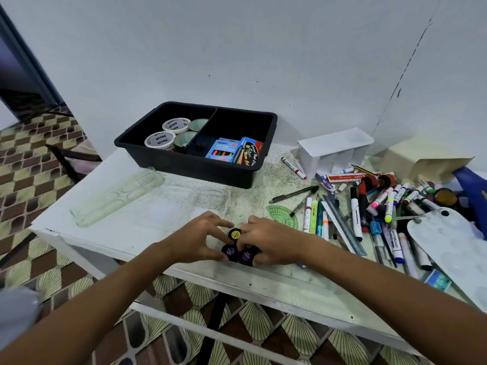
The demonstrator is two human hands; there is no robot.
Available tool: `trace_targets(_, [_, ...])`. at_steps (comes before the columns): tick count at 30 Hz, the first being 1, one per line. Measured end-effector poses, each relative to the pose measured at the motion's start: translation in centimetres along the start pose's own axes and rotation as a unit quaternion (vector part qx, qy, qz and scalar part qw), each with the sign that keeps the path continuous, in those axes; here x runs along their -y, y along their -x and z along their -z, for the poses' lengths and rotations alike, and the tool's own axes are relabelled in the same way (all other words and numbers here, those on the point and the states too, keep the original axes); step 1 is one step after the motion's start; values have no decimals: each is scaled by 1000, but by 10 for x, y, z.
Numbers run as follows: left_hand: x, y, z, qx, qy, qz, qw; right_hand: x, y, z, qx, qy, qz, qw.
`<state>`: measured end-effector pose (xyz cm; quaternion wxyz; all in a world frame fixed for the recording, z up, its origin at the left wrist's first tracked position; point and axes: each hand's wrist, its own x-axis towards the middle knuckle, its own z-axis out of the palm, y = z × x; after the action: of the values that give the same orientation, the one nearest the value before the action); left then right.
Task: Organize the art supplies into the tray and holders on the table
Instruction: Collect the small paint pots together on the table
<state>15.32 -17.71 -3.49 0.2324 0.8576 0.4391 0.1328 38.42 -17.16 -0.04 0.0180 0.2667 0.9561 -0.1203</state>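
Three small black paint pots sit bunched at the table's front edge: one with a yellow lid label [234, 234] and two with purple labels [230, 251] [247, 254]. My left hand [197, 237] curls round them from the left and my right hand [266, 241] from the right, fingers touching the pots. The black two-compartment tray [147, 147] stands at the back, with tape rolls [159, 139] in its left half and crayon boxes [224, 150] in its right. A white divided holder [334, 150] lies on its side at the right.
Clear plastic trays [116, 194] [208, 198] lie on the left and middle of the white table [87, 227]. A heap of markers, pens and rulers [369, 214], a green protractor [283, 214] and a white paint palette [448, 241] crowd the right side. A cream box [421, 159] lies beyond.
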Motion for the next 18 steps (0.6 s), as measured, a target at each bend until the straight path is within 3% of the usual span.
trace_targets(6, [0,-2,0,-5,4,6,1000,0,4,-2,2,-7,-9,1000])
trace_targets(13, [1,-2,0,-6,9,8,1000,3,5,-9,-49,69,38,996])
trace_targets(18, [-5,-2,0,-9,9,1,1000,1,13,-7,-59,23,11,998])
